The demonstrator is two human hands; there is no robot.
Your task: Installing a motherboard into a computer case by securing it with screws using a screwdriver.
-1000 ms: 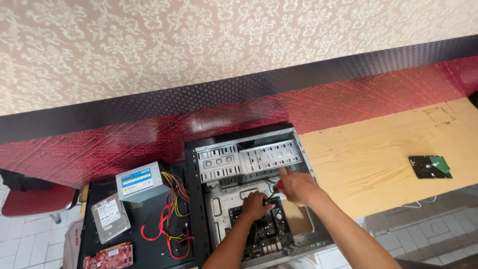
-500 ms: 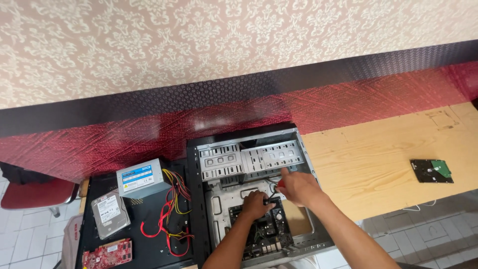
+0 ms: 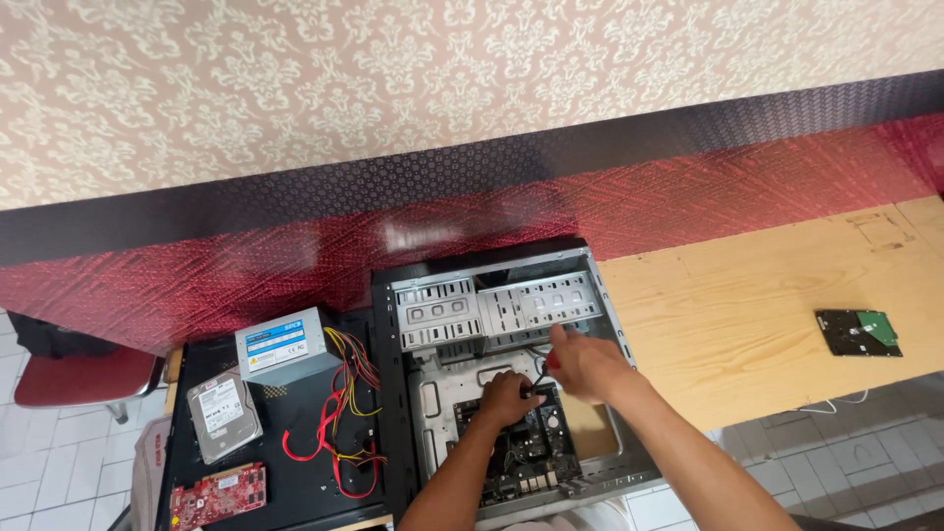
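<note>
Motherboard (image 3: 521, 447) lies in the open computer case (image 3: 393, 393); my left hand (image 3: 506, 398) presses curled onto it, my right hand (image 3: 580, 362) pinches a red-handled screwdriver (image 3: 544, 372).

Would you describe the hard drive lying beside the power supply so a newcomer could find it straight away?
Start at the open computer case in the middle and look left onto the black panel. In front of the grey power supply with its red and yellow wires lies the silver hard drive, label up. Unlike the red circuit card below it, it is a plain metal slab.
</note>
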